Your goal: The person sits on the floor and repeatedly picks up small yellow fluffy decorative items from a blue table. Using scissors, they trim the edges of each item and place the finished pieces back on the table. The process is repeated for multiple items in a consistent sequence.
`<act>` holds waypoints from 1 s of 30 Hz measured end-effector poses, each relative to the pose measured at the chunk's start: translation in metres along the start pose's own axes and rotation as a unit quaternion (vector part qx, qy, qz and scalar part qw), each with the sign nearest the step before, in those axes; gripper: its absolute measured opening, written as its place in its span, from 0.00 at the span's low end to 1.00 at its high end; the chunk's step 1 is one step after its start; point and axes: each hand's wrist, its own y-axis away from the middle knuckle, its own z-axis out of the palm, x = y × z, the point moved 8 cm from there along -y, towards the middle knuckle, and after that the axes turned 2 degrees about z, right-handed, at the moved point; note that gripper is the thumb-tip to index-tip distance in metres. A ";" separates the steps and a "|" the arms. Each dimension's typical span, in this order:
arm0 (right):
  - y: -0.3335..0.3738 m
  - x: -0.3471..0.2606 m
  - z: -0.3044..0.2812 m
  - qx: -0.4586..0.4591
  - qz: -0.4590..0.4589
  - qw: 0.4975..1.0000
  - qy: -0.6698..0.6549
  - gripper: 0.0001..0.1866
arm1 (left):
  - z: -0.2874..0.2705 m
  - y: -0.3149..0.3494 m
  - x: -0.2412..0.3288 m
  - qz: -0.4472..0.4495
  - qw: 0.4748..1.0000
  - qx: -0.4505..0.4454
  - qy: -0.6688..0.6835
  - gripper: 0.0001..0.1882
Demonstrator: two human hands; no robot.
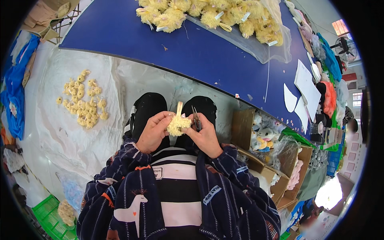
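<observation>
A small fluffy pale-yellow plush piece (177, 127) with a ribbon loop (179, 108) standing up from its top is held above my lap. My left hand (154, 132) pinches its left side between thumb and fingers. My right hand (205, 137) presses a thumb against its right side. Tucked in the fingers of that same hand is a pair of dark small scissors (196, 116), blades pointing up and away from me. The handles are mostly hidden by the fingers.
A blue table (192, 66) spans the far side, bearing a heap of yellow plush pieces (224, 12) on a clear plastic bag (256, 48). Many similar pieces (85, 104) lie on a white floor sheet (52, 120) at left. Cardboard boxes (242, 128) stand at right; a green crate (48, 216) sits lower left.
</observation>
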 end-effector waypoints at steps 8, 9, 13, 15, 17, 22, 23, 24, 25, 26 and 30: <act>-0.009 -0.003 -0.010 0.063 -0.037 0.997 -0.019 0.13 | 0.028 0.003 0.023 0.142 0.976 -0.010 -0.164 0.18; -0.010 -0.009 -0.010 0.063 -0.049 0.997 -0.021 0.13 | 0.025 0.004 0.024 0.166 0.974 0.004 -0.156 0.21; -0.006 -0.024 -0.004 0.046 -0.091 0.993 0.063 0.13 | 0.002 0.002 0.026 0.189 0.974 0.025 -0.122 0.22; -0.006 -0.034 0.000 0.059 -0.120 0.990 0.053 0.11 | 0.000 0.003 0.027 0.192 0.972 0.021 -0.133 0.22; -0.003 -0.037 -0.001 0.068 -0.159 0.982 0.073 0.08 | 0.002 0.003 0.033 0.192 0.973 0.042 -0.122 0.20; -0.003 -0.029 0.001 0.115 -0.139 0.983 0.035 0.08 | -0.007 -0.004 0.032 0.151 0.970 0.103 -0.158 0.18; -0.005 -0.027 0.002 0.103 -0.126 0.986 0.030 0.08 | -0.008 -0.002 0.035 0.155 0.967 0.120 -0.165 0.18; -0.007 -0.024 0.003 0.098 -0.096 0.990 0.024 0.09 | -0.007 0.000 0.040 0.164 0.961 0.128 -0.182 0.18; -0.009 -0.017 0.004 0.091 -0.091 0.992 0.002 0.08 | -0.010 0.000 0.041 0.175 0.958 0.131 -0.186 0.17; -0.011 -0.023 0.005 0.074 -0.094 0.992 -0.034 0.09 | -0.010 -0.002 0.044 0.183 0.955 0.127 -0.193 0.17; -0.016 -0.033 0.016 -0.013 -0.120 0.993 0.009 0.10 | -0.010 -0.003 0.052 0.204 0.964 0.101 -0.138 0.18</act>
